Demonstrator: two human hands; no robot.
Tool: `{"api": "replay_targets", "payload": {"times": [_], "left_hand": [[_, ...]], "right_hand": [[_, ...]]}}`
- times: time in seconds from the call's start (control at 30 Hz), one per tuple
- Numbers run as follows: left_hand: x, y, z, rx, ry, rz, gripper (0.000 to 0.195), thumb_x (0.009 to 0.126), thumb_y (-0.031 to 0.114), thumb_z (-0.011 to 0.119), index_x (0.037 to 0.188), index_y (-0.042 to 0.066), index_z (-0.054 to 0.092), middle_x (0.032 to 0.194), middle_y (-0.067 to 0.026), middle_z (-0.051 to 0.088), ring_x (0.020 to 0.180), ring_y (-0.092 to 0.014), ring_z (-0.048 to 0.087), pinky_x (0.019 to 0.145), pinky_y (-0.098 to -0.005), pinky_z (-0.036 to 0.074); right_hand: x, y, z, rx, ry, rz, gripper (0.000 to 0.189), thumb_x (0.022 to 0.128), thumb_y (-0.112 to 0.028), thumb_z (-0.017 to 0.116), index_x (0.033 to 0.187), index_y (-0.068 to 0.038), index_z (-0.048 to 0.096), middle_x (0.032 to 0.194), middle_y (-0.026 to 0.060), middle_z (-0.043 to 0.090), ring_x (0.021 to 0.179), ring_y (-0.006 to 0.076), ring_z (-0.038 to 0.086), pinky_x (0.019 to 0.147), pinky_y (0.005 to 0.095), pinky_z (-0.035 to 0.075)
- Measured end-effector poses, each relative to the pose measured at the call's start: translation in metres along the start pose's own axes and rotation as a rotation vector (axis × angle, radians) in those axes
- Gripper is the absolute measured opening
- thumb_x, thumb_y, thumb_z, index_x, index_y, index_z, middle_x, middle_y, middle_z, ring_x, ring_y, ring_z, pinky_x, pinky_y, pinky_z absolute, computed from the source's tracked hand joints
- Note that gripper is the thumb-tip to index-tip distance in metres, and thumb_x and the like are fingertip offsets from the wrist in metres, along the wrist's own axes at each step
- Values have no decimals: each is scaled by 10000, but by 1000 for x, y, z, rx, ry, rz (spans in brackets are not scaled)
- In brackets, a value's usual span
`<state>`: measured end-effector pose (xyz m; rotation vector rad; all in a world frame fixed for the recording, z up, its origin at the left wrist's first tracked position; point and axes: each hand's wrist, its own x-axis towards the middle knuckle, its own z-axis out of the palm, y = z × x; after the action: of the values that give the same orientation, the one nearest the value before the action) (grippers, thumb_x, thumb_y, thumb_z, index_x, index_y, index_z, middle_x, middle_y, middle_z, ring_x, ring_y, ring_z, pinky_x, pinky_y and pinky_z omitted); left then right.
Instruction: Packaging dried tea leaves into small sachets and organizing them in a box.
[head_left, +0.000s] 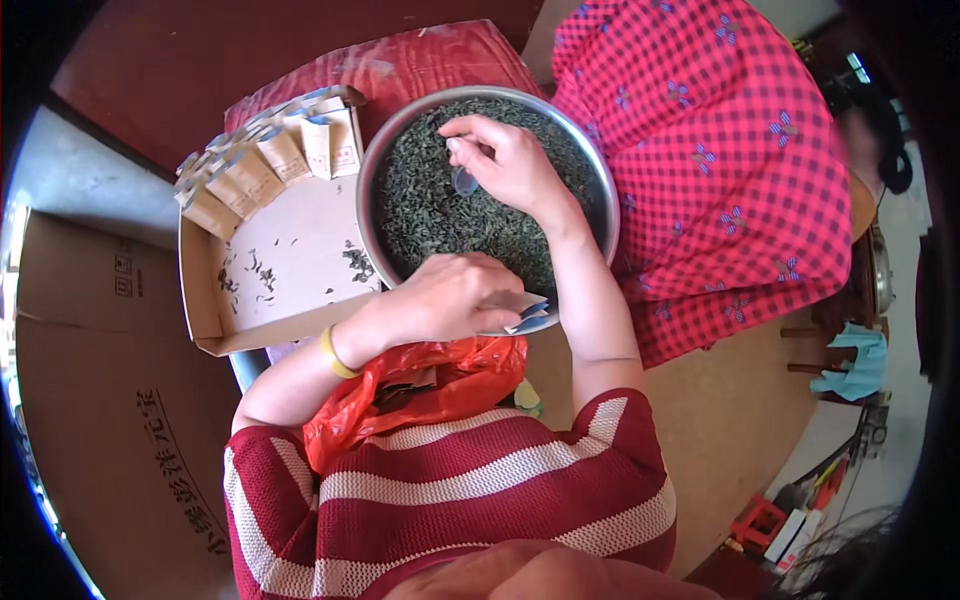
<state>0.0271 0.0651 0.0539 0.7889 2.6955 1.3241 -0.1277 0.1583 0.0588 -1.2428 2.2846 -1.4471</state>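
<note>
A round metal basin holds a heap of dark dried leaves that look like loose tea. Over the heap, my right hand pinches a small clear plastic scoop or cup; its handle is mostly hidden by my fingers. At the basin's near rim, my left hand grips small paper packets with blue inner edges. To the left lies a shallow cardboard tray, where several brown paper packets stand along the far side and loose leaves are scattered.
A red plastic bag hangs open between my body and the basin. Pink checked cloth borders the basin on the right. A large printed cardboard box stands at the left. The basin and tray rest on a reddish wooden surface.
</note>
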Motion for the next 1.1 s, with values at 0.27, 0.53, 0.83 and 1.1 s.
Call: {"api": "replay_targets", "payload": {"times": [0.27, 0.53, 0.83, 1.1], "left_hand": [[13, -39, 20, -529, -201, -240, 244, 932, 220, 673, 1027, -2, 703, 912, -98, 721, 848, -144, 674, 758, -300, 526], [10, -47, 1, -503, -8, -310, 148, 917, 125, 678, 986, -5, 681, 849, -54, 680, 769, -129, 631, 711, -258, 516], [13, -28, 26, -46, -52, 39, 211, 810, 153, 721, 978, 25, 707, 927, -145, 686, 824, -309, 670, 745, -377, 550], [18, -30, 47, 121, 51, 65, 150, 851, 147, 613, 930, 34, 672, 880, -122, 685, 842, -320, 680, 768, -426, 548]], "right_hand": [[-5, 0, -4, -153, 19, -60, 203, 916, -130, 642, 1107, -65, 670, 847, 87, 727, 781, 165, 709, 699, 298, 547], [-6, 0, -8, -185, 7, -63, 196, 909, -227, 631, 1057, -108, 681, 818, 98, 721, 773, 283, 711, 709, 404, 554], [-3, 2, -4, -244, -42, -47, 215, 901, -175, 655, 1101, -101, 679, 888, 91, 734, 808, 234, 721, 726, 341, 555], [-3, 1, -3, -290, -52, -35, 201, 903, -169, 652, 1088, -94, 679, 890, 104, 731, 805, 245, 720, 718, 344, 552]]}}
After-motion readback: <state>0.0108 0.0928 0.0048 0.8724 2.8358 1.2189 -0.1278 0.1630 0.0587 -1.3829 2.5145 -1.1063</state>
